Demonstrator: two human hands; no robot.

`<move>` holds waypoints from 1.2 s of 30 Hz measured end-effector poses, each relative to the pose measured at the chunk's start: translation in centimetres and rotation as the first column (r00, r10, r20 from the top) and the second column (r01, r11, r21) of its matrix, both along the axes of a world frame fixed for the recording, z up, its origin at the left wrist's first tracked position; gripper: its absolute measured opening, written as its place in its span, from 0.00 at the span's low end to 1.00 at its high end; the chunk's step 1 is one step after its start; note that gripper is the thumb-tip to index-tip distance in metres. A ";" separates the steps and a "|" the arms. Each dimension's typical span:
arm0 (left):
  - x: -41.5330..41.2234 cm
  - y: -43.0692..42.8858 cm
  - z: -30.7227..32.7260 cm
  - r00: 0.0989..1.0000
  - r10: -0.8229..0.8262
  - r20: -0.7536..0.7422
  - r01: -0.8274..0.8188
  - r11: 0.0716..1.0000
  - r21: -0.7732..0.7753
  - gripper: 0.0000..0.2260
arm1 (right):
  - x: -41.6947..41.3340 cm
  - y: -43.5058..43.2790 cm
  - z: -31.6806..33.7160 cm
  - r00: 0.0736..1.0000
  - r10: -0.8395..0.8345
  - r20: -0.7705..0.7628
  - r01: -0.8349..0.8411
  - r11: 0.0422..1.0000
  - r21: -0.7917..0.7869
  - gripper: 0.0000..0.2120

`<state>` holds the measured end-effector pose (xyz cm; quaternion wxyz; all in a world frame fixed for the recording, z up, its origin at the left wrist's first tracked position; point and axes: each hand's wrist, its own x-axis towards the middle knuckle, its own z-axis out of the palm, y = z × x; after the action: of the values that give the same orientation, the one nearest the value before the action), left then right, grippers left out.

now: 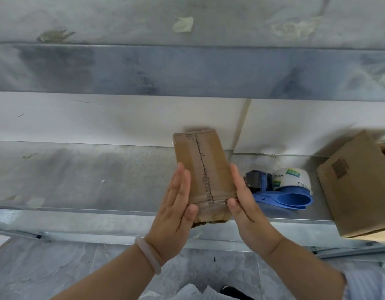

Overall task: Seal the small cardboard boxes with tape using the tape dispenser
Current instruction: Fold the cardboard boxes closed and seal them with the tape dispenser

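Just above the stained metal bench [79, 176], left hand [176, 204] and right hand [248, 204] press the box [204, 165] flat-fingered.

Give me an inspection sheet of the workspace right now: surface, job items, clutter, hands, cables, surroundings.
Surface: grey metal shelf, scuffed and stained.
Job's things: small cardboard box held over the shelf's front edge, clear tape along its seam and across its near end; blue tape dispenser with a white tape roll rests on the shelf to its right, untouched.
Clutter: larger cardboard box at the shelf's right end; tape scraps stuck on the upper ledge.
Hands: left hand and right hand lie flat against the small box's sides, thumbs on its taped end; bracelet on the left wrist.
Cables: nothing seen.
Surroundings: white panels behind the shelf; grey tiled floor below.
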<state>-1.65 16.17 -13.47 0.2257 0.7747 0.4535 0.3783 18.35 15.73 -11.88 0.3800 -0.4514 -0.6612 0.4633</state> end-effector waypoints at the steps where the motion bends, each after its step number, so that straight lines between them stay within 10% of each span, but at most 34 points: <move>1: 0.7 -0.4 -0.2 0.995 0.040 0.095 -0.033 0.997 -0.071 0.28 | -0.6 -0.5 0.0 0.994 -0.062 -0.095 0.056 0.996 -0.064 0.26; 5: 2.1 -0.6 -0.7 0.951 0.162 0.263 -0.116 0.977 -0.181 0.32 | -2.5 -1.0 0.3 0.923 -0.320 -0.213 0.267 0.932 -0.244 0.22; 12: 2.4 -0.8 -0.5 0.922 0.157 0.354 -0.093 0.977 -0.190 0.28 | -2.0 -0.7 0.3 0.923 -0.310 -0.229 0.237 0.925 -0.297 0.21; 16: 0.9 0.0 -0.7 0.977 0.182 0.112 -0.177 0.983 -0.056 0.27 | -1.0 0.0 0.0 0.986 -0.167 -0.012 0.161 0.966 -0.201 0.40; 23: 0.4 0.7 -0.6 0.952 0.236 -0.196 -0.198 0.961 0.194 0.23 | -0.3 0.5 -0.4 0.919 -0.182 0.350 0.195 0.981 0.000 0.41; 29: 0.7 -0.1 0.6 0.976 0.181 0.124 -0.161 0.974 -0.158 0.29 | -0.3 0.1 0.8 0.977 -0.133 0.167 0.160 0.974 -0.161 0.32; 33: 2.9 0.0 2.0 0.826 0.400 0.398 -0.132 0.823 -0.553 0.47 | -2.7 0.2 2.4 0.949 -0.315 -0.022 0.304 0.930 -0.204 0.20; 36: 3.9 0.2 2.4 0.743 0.439 0.506 -0.062 0.798 -0.600 0.37 | -4.1 0.2 2.5 0.907 -0.421 0.007 0.416 0.893 -0.173 0.16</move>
<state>2.28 16.40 -11.12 0.5179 0.4356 0.5457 0.4942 14.29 15.98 -9.38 0.4408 -0.6069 -0.5005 0.4323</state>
